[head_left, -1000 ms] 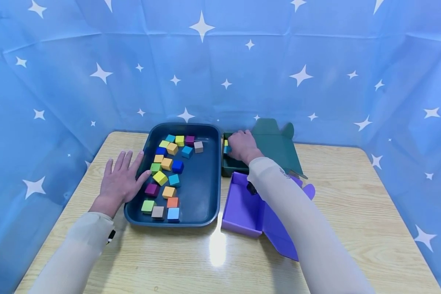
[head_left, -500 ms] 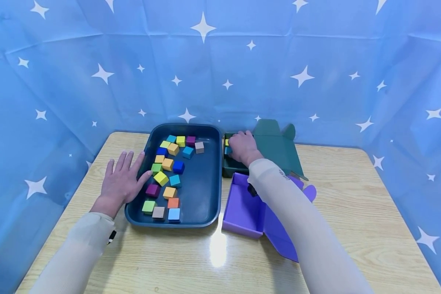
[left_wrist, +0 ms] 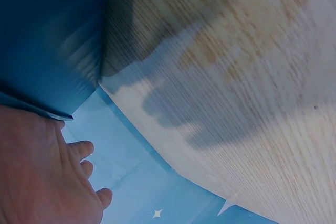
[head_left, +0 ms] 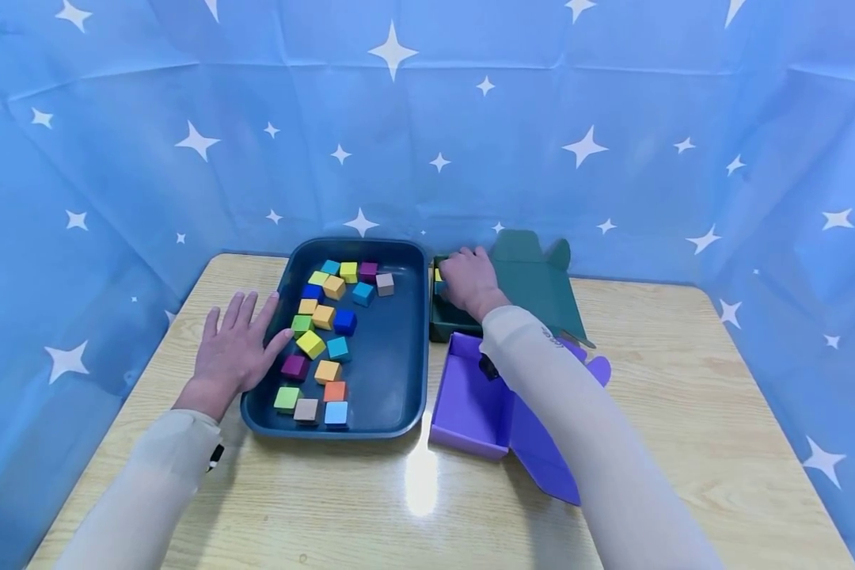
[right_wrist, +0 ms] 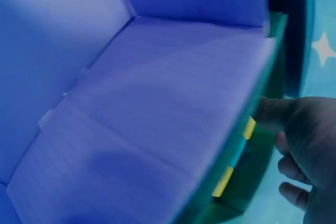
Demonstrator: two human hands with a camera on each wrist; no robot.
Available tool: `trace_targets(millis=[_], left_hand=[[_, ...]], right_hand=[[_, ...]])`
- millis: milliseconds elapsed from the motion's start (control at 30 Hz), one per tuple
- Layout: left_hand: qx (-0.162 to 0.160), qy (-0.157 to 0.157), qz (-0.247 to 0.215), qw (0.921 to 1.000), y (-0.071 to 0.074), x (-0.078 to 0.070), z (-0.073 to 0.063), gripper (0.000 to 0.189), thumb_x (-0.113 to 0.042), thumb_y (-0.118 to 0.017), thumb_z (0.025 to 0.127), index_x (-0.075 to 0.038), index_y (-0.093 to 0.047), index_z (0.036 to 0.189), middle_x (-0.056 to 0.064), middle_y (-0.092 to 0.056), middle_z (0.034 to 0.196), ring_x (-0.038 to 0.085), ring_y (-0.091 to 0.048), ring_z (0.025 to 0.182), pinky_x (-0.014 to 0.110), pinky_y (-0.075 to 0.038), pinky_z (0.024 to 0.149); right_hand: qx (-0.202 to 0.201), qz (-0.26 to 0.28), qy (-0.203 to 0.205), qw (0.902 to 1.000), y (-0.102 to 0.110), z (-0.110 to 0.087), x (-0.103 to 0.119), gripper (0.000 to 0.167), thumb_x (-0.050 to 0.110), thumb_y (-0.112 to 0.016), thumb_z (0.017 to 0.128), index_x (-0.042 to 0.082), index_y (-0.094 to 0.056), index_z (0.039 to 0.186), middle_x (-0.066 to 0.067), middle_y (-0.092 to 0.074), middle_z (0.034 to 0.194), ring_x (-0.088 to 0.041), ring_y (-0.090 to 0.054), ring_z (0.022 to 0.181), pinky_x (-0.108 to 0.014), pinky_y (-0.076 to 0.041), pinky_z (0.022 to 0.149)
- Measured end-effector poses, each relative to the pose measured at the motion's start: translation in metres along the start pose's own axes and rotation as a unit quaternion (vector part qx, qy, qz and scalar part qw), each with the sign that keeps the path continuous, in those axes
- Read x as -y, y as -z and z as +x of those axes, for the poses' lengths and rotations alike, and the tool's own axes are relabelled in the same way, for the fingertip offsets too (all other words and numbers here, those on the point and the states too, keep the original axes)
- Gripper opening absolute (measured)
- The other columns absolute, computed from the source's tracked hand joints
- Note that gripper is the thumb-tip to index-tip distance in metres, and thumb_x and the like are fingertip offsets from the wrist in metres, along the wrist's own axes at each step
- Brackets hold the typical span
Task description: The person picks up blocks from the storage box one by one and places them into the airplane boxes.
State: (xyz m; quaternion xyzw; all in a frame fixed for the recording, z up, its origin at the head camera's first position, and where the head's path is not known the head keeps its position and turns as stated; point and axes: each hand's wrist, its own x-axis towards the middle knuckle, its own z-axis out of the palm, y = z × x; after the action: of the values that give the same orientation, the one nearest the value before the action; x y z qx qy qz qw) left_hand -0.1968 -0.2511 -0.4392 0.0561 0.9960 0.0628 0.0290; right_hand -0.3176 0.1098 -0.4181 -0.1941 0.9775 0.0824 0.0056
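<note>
My right hand [head_left: 468, 283] reaches into the open green cardboard box [head_left: 456, 328], fingers bent downward. In the right wrist view, its thumb [right_wrist: 275, 114] dips behind the box wall, right at a yellow block [right_wrist: 249, 128]. I cannot tell whether that hand pinches a block. Another yellow block [right_wrist: 222, 182] and a teal strip of block [right_wrist: 239, 153] show in the box. My left hand [head_left: 233, 352] spreads its fingers at the left rim of the dark blue tray [head_left: 392, 380], thumb over the rim. Several coloured cubes lie in the tray's left half, among them an orange cube [head_left: 335, 391].
A purple cardboard box [head_left: 473, 396] stands in front of the green one, its lid folded out to the right under my right forearm. The green box's lid [head_left: 537, 289] lies open to the right. A blue starry cloth [head_left: 499, 127] hangs behind the wooden table [head_left: 684, 380].
</note>
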Motion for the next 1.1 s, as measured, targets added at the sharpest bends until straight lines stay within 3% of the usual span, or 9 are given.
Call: trace_targets(millis=[233,500,833,967,1100], left_hand=[[0.005,0.002,-0.008,1.0,0.001,-0.001,0.0,0.078,-0.065,-0.024,0.098,-0.019,-0.007,0.158,0.025,-0.01,0.161,0.045,-0.002,0.149,0.068,0.003,0.117],[0.004,0.001,-0.011,0.9999,0.002,-0.001,-0.001,0.077,-0.064,-0.025,0.098,-0.019,-0.007,0.158,0.026,-0.01,0.161,0.046,-0.002,0.149,0.068,0.003,0.117],[0.001,-0.002,-0.012,0.9999,0.0,0.0,0.0,0.077,-0.064,-0.026,0.098,-0.019,-0.007,0.158,0.026,-0.011,0.161,0.046,-0.003,0.148,0.068,0.003,0.117],[0.003,-0.001,-0.014,0.9999,0.0,0.0,0.0,0.078,-0.065,-0.025,0.098,-0.02,-0.006,0.158,0.026,-0.01,0.161,0.046,-0.002,0.149,0.068,0.003,0.116],[0.007,0.0,-0.014,0.9999,0.0,0.0,-0.001,0.078,-0.063,-0.028,0.098,-0.019,-0.007,0.158,0.027,-0.01,0.161,0.046,-0.002,0.148,0.068,0.004,0.117]], right_hand=[[-0.034,0.034,0.012,0.9988,0.024,-0.012,0.013,0.027,0.039,-0.066,0.092,0.019,-0.07,0.11,0.0,-0.069,0.111,-0.024,-0.057,0.104,-0.041,-0.042,0.09],[-0.054,0.052,0.072,0.9946,0.045,-0.028,0.056,0.03,0.04,-0.065,0.092,0.022,-0.07,0.115,0.002,-0.068,0.111,-0.02,-0.056,0.103,-0.039,-0.044,0.093],[-0.002,0.044,0.176,0.9834,0.053,-0.035,0.111,0.039,0.048,-0.065,0.09,0.024,-0.069,0.121,0.005,-0.067,0.12,-0.016,-0.055,0.116,-0.038,-0.041,0.103],[0.015,0.043,0.191,0.9806,0.052,-0.031,0.127,0.04,0.047,-0.067,0.089,0.023,-0.07,0.12,0.005,-0.069,0.119,-0.016,-0.054,0.115,-0.043,-0.037,0.109],[0.03,0.032,0.195,0.9797,0.051,-0.028,0.14,0.039,0.049,-0.067,0.088,0.024,-0.071,0.118,0.006,-0.069,0.116,-0.015,-0.054,0.11,-0.04,-0.04,0.103]])
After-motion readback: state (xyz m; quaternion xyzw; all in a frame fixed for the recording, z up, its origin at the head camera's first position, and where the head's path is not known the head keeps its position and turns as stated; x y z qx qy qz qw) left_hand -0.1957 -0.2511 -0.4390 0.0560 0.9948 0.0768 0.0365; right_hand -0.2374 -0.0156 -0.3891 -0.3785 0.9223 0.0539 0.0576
